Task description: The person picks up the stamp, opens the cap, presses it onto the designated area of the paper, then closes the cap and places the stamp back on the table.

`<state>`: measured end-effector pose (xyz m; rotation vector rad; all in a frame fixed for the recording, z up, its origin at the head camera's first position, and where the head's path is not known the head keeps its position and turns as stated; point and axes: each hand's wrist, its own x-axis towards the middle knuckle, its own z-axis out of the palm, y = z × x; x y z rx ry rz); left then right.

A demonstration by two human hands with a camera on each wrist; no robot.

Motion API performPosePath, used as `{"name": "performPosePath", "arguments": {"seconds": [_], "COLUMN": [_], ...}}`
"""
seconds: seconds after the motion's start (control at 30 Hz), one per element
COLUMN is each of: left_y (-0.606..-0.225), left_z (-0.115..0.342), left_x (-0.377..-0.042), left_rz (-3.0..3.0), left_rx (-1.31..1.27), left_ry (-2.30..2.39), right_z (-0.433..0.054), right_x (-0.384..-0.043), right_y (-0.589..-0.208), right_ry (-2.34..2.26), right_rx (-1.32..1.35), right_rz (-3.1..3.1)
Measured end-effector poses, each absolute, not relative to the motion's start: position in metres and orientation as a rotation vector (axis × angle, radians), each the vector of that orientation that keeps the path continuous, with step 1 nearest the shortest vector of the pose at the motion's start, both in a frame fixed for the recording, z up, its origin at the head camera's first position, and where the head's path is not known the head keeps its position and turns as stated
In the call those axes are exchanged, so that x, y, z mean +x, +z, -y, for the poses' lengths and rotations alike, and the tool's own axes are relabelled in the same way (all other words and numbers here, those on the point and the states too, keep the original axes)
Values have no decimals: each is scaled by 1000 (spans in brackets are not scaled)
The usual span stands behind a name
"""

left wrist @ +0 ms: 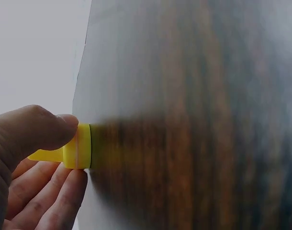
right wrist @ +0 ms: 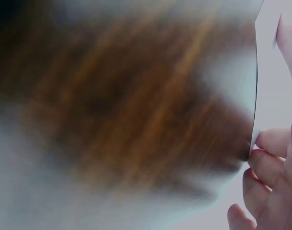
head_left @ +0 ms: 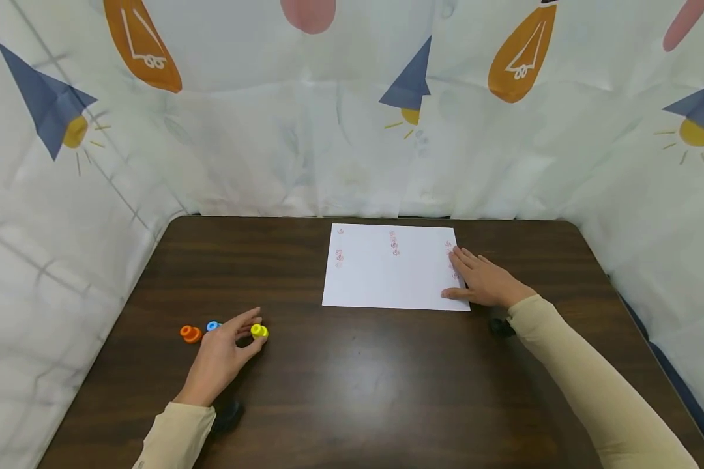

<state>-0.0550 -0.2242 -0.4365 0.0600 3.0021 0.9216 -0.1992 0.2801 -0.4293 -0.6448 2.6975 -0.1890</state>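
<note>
My left hand [head_left: 220, 355] pinches a small yellow stamp [head_left: 259, 331] between thumb and fingers, low over the table's left side. In the left wrist view the thumb presses one side of the yellow stamp [left wrist: 81, 148] and the fingertips the other. An orange stamp [head_left: 190, 334] stands left of that hand, and a blue stamp [head_left: 213, 325] is partly hidden behind it. My right hand [head_left: 487, 280] rests on the right edge of a white sheet of paper [head_left: 381, 280], fingers extended. Rows of small red printed marks [head_left: 394, 245] show on the sheet.
The dark wooden table [head_left: 352, 378] has its far edge against a white patterned curtain [head_left: 352, 156], which also hangs along both sides. Black wrist devices show at both wrists.
</note>
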Motion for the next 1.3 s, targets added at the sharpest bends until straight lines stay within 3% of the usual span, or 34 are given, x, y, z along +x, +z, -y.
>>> {"name": "performPosePath", "arguments": {"seconds": [1.3], "left_y": [-457], "left_z": [215], "left_x": [-81], "left_rz": [-2921], "left_rx": [-48], "left_ry": [1079], "right_z": [-276], "right_x": [-198], "right_y": [-450], "right_ry": [-257], "right_rx": [-656], "right_rz": [-2788]}}
